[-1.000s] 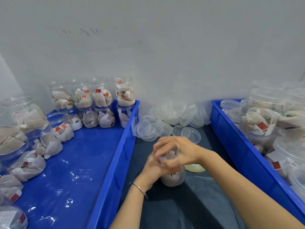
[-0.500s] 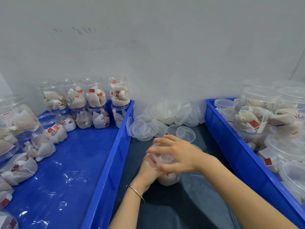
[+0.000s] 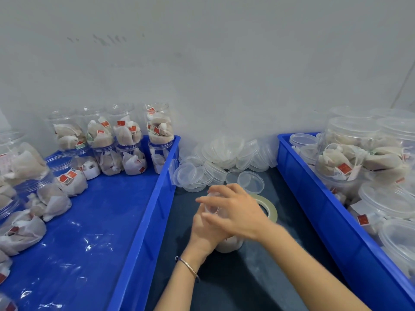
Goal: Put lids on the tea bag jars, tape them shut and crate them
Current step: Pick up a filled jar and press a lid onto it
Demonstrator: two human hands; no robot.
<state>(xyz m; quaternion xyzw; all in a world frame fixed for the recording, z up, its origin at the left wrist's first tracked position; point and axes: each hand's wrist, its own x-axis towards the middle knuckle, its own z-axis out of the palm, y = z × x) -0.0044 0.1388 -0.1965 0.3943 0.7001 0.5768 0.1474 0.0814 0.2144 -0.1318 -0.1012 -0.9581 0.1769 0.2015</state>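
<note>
Dark worktop [image 3: 258, 277] against a pale wall [image 3: 202, 63], blue crates at nine [image 3: 143, 221] and three o'clock [image 3: 325, 209]. Both hands' grip, left [image 3: 205, 232] and right [image 3: 233, 209], curls round a jar [image 3: 229, 244].

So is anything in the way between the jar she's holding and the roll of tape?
Nothing visible blocks it. The jar stands on the dark mat between the two crates, gripped by the left hand with the right hand over its top. The roll of tape lies flat just behind the right hand, partly hidden by it.
</note>
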